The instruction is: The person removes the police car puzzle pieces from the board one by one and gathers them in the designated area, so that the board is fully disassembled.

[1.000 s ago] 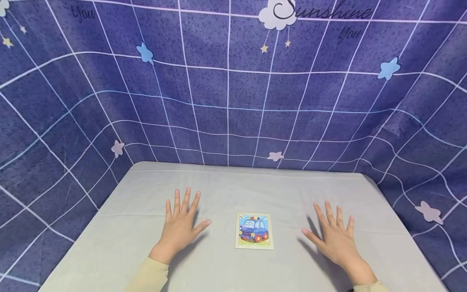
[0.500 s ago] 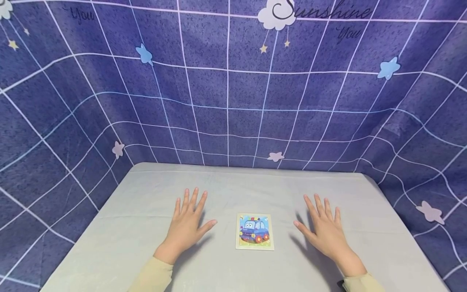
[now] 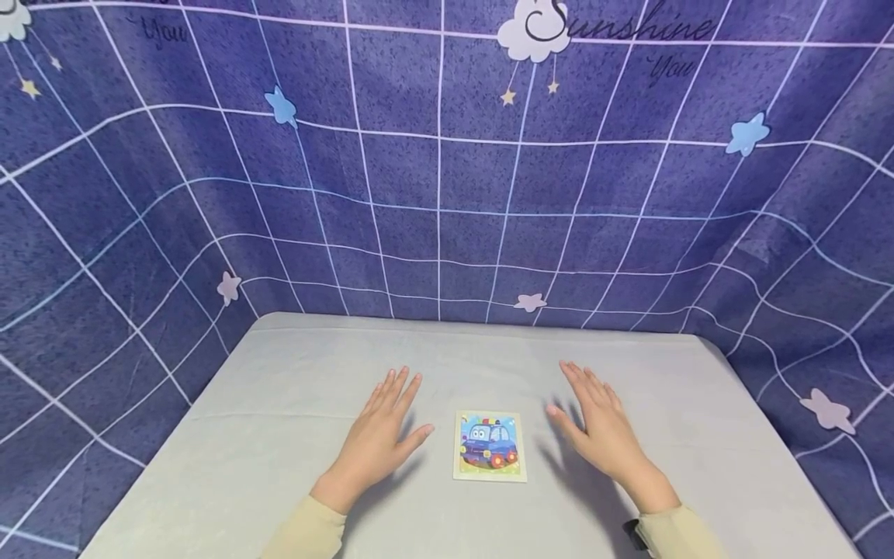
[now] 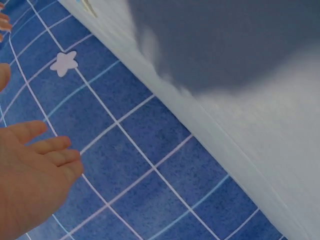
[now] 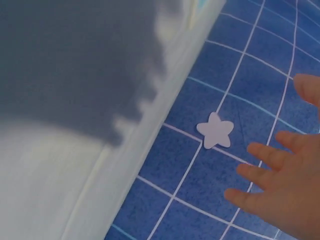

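Note:
A small square picture puzzle (image 3: 489,446) with a cartoon blue police car and a pale frame lies flat in the middle of the table. To its left, my left hand (image 3: 377,439) hovers with straight fingers and the thumb pointing toward it. My right hand (image 3: 602,431) hovers on the other side, fingers also straight, thumb toward the puzzle. Neither hand holds anything. The left wrist view shows the left palm (image 4: 35,175) from the side. In the right wrist view the right hand (image 5: 285,175) has its fingers spread, with only a sliver of the puzzle at the top edge.
The table (image 3: 279,373) has a pale grey cloth over it. A purple-blue curtain (image 3: 447,178) with grid lines, stars and clouds rises along its back and both sides. A black band (image 3: 634,534) shows at the right sleeve.
Both hands have moved inward toward the puzzle, the left to the right and the right to the left. Their fingers have drawn closer together. The puzzle stays in place.

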Action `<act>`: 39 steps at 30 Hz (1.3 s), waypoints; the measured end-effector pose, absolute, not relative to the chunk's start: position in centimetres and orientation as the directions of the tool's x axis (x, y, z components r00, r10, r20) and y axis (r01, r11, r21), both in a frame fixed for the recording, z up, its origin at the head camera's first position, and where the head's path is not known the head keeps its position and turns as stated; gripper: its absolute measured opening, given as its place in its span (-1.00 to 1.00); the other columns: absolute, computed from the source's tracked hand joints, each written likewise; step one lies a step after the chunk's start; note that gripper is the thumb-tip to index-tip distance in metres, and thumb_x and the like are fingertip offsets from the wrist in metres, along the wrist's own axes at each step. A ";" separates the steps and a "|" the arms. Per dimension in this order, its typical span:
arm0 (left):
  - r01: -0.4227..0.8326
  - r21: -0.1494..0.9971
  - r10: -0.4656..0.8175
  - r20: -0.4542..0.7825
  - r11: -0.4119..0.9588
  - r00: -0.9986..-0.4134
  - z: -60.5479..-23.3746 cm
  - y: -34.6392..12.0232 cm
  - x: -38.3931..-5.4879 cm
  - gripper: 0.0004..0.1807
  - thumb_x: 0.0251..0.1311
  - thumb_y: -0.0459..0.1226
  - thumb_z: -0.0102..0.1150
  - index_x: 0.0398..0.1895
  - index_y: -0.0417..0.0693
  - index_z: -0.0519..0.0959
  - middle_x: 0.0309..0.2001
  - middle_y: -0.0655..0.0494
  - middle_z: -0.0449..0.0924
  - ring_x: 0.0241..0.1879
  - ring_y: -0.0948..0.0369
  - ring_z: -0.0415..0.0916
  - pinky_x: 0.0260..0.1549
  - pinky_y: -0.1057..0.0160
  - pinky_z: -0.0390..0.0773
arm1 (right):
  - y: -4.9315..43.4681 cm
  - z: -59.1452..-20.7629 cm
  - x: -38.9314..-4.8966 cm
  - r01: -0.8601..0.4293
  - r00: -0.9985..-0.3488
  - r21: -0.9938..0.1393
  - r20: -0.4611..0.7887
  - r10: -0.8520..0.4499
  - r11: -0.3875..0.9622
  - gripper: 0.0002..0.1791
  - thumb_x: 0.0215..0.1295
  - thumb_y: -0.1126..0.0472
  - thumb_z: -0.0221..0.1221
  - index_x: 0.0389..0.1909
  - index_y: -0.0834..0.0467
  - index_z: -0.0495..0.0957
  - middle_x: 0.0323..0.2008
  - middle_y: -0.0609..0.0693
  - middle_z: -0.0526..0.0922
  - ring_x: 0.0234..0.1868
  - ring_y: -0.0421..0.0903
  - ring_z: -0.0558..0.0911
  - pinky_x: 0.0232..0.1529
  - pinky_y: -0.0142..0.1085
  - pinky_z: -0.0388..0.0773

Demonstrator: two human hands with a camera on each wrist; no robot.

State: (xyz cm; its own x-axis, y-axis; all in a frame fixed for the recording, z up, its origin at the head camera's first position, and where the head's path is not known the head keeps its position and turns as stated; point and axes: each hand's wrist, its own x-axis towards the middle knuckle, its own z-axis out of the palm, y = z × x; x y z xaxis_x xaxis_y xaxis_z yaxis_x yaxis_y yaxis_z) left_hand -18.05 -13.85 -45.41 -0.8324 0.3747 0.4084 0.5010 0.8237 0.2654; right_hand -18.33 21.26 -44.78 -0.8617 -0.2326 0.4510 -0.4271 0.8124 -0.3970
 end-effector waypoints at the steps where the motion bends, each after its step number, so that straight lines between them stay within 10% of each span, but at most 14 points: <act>1: 0.515 0.270 0.383 0.417 0.814 -0.824 -45.3 -13.7 -17.9 -0.17 0.24 0.07 0.16 0.47 -0.10 0.15 0.44 -0.20 0.09 0.43 -0.12 0.01 0.38 -0.03 0.01 | 21.1 -44.7 -18.4 -0.437 -0.858 -0.410 0.456 -0.235 0.800 -0.25 0.31 0.00 0.17 0.44 0.16 0.16 0.37 0.21 0.29 0.37 0.30 0.20 0.31 0.28 0.00; 18: 0.668 0.301 0.538 0.413 0.681 -0.735 -45.8 -10.9 -16.3 -0.33 0.27 -0.13 0.16 0.37 -0.26 0.29 0.39 -0.16 0.22 0.38 -0.09 0.17 0.31 -0.01 0.19 | 18.3 -45.1 -21.1 -0.535 -0.841 -0.638 0.462 -0.281 0.553 -0.45 0.30 0.26 0.19 0.29 0.29 0.36 0.21 0.24 0.47 0.18 0.23 0.47 0.14 0.15 0.41; 39: 0.765 0.219 0.773 0.064 0.606 -0.631 -47.2 -7.8 -14.8 -0.36 0.38 0.01 -0.03 0.35 -0.25 0.32 0.38 -0.18 0.24 0.37 -0.02 0.20 0.27 0.08 0.31 | 12.7 -47.9 -23.7 -0.434 -0.802 -0.818 0.160 -0.576 0.378 -0.60 0.26 0.39 0.18 0.12 0.41 0.47 -0.02 0.28 0.59 0.01 0.20 0.56 0.09 0.00 0.51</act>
